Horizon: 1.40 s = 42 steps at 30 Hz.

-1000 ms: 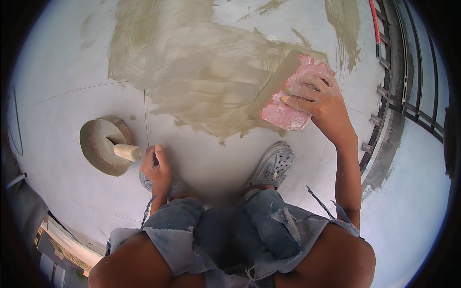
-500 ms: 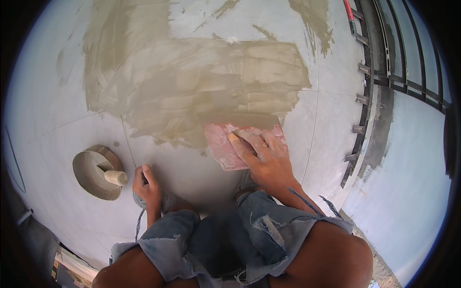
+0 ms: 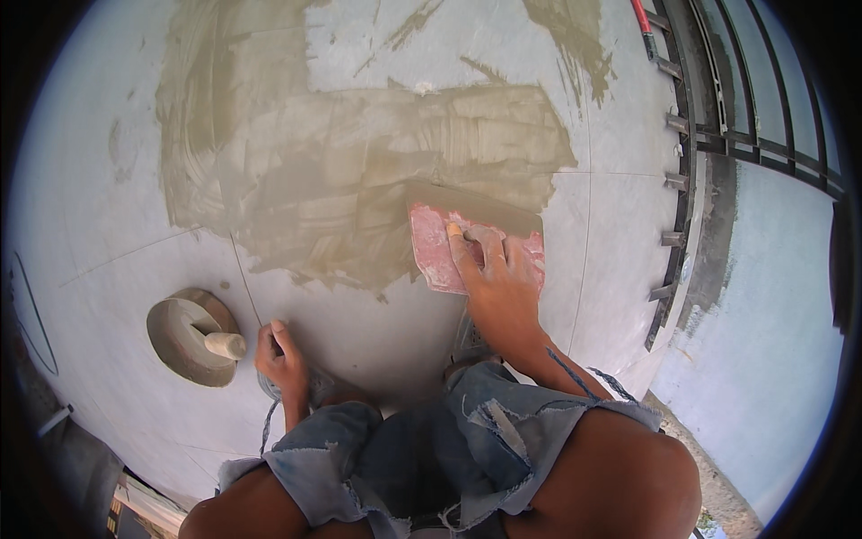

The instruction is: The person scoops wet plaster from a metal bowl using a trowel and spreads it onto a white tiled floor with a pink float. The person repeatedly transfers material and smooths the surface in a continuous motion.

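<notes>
Shifted farther from my feet since half a second ago, the pinkish-red, rectangular, mortar-smeared float (image 3: pixel 432 257) now lies at the near right part of the olive-grey mortar patch (image 3: pixel 305 193), my right hand (image 3: pixel 501 292) clamped on it. My left hand (image 3: pixel 281 357), its fingers curled together with the thumb extended, rests apart from the float, just beside the round, shallow, mortar-caked pan (image 3: pixel 160 349) in which a trowel with a pale cylindrical handle (image 3: pixel 224 346) stands tilted.
</notes>
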Available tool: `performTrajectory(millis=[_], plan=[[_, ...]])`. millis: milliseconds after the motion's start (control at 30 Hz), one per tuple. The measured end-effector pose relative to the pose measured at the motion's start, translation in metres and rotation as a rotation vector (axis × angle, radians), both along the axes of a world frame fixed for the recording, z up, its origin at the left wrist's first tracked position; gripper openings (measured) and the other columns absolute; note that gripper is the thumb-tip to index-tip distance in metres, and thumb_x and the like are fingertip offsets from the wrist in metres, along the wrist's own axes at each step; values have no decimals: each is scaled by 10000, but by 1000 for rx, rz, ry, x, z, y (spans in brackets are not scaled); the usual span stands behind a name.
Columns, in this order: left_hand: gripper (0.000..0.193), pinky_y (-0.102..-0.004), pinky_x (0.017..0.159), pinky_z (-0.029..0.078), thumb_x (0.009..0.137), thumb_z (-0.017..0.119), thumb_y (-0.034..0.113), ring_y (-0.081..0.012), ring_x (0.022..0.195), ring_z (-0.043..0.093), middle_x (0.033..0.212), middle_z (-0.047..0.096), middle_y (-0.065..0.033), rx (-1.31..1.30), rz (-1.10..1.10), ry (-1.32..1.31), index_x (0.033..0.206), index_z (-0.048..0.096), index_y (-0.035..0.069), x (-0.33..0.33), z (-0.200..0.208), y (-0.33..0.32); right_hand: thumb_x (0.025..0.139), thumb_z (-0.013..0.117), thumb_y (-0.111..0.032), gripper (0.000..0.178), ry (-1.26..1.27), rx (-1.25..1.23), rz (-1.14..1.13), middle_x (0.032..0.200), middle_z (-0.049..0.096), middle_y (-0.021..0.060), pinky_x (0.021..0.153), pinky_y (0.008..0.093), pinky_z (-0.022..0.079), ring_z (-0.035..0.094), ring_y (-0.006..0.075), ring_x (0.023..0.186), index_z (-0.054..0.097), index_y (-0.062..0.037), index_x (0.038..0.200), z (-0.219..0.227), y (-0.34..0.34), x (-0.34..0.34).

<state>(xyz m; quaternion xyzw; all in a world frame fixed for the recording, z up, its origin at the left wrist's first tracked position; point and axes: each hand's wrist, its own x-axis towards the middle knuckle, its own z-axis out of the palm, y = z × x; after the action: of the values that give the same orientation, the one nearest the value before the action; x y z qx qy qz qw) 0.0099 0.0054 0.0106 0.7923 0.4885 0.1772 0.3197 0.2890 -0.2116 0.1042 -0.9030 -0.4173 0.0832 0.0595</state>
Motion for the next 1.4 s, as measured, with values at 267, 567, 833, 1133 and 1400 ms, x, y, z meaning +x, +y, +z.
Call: performTrajectory(millis=[267, 567, 833, 1133, 1400], plan=[[297, -356, 616, 460, 1102, 616, 227, -191, 646, 549, 761, 668, -119, -35, 9, 5, 967, 713, -18, -1, 1, -5, 772, 673, 34, 698, -12, 35, -11, 1272, 641, 77, 829, 420, 528, 594, 302, 1044, 678, -113, 1454, -6, -6, -3], [254, -333, 632, 483, 1081, 638, 199, -155, 674, 589, 767, 693, -118, -108, 55, -2, 979, 730, -15, -4, 1, -4, 952, 691, 24, 474, 219, 422, -338, 1286, 664, 120, 972, 376, 514, 634, 286, 1115, 672, -36, 1422, 45, -20, 56], [192, -344, 594, 464, 1045, 689, 156, -177, 616, 600, 731, 663, -99, -33, -52, -22, 918, 719, 15, 3, 21, -12, 1032, 780, -195, 385, 65, 902, -856, 1165, 770, 168, 920, 377, 588, 702, 218, 1025, 704, 138, 1211, -26, -72, 12], [337, -249, 478, 316, 1118, 596, 291, -100, 476, 447, 650, 571, -50, -69, 267, -365, 949, 669, 9, -47, 76, 3, 1002, 786, -110, 355, 94, 1046, -740, 1252, 731, 185, 926, 387, 593, 700, 240, 1068, 677, 104, 1263, -62, -103, -8], [571, -232, 399, 176, 1053, 656, 535, -43, 423, 295, 624, 492, 0, -758, 705, -178, 1109, 614, -32, -34, 108, 87, 1000, 767, -47, 255, 229, 1017, -747, 1181, 753, 155, 884, 359, 595, 706, 213, 1022, 711, 106, 1196, -62, -100, -17]])
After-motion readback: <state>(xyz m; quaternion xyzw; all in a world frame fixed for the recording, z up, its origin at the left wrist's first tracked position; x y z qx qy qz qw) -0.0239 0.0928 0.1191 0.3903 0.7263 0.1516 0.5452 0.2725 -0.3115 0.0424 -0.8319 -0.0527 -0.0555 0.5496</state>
